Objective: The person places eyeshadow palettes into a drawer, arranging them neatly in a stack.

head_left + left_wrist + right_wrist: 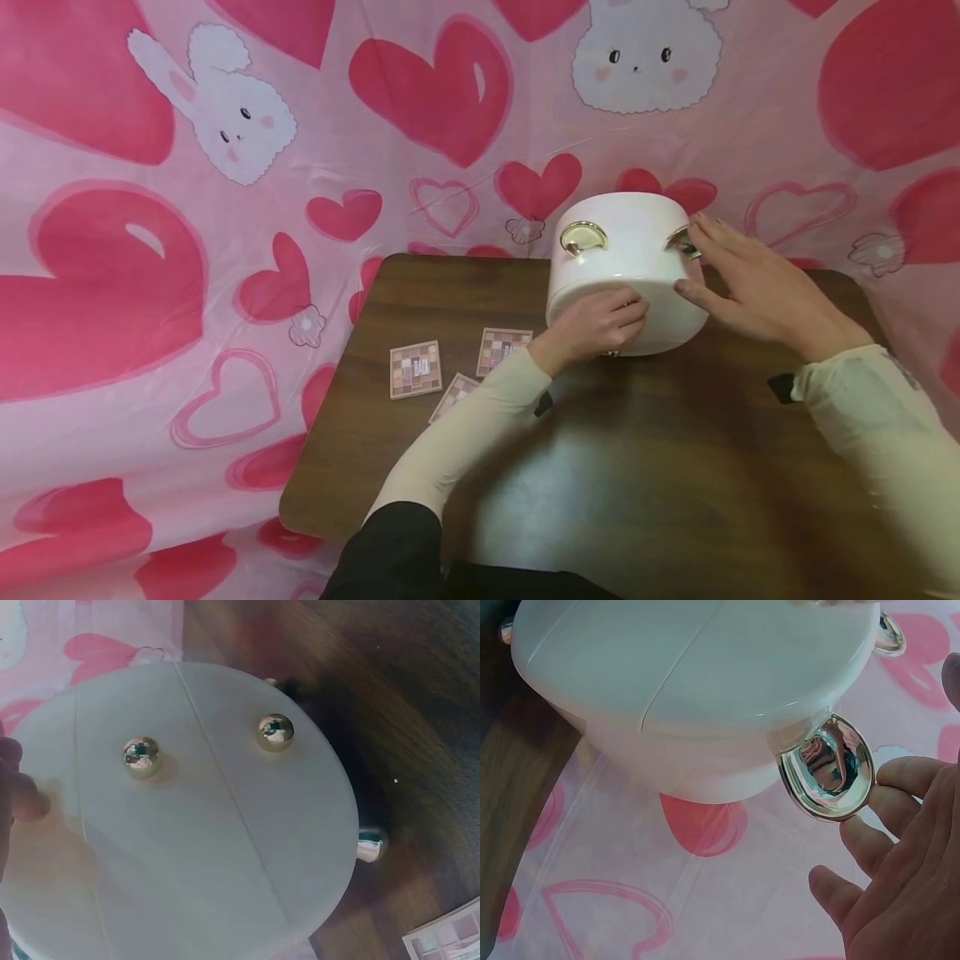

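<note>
White round case (633,260), right fingers (868,844) spread against one gold fitting (829,771), left fingers (630,313) apparently curled, grip unclear.

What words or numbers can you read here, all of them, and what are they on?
"BACK": on the leftmost palette, in pale letters.
"BAC…": on the palette nearest the white case, the upper right one; a bit blurred, with the sleeve covering one corner.
Lower palette: partly hidden by the sleeve; no word I can read.
I can't see any numbers or any writing on the white case.
</note>
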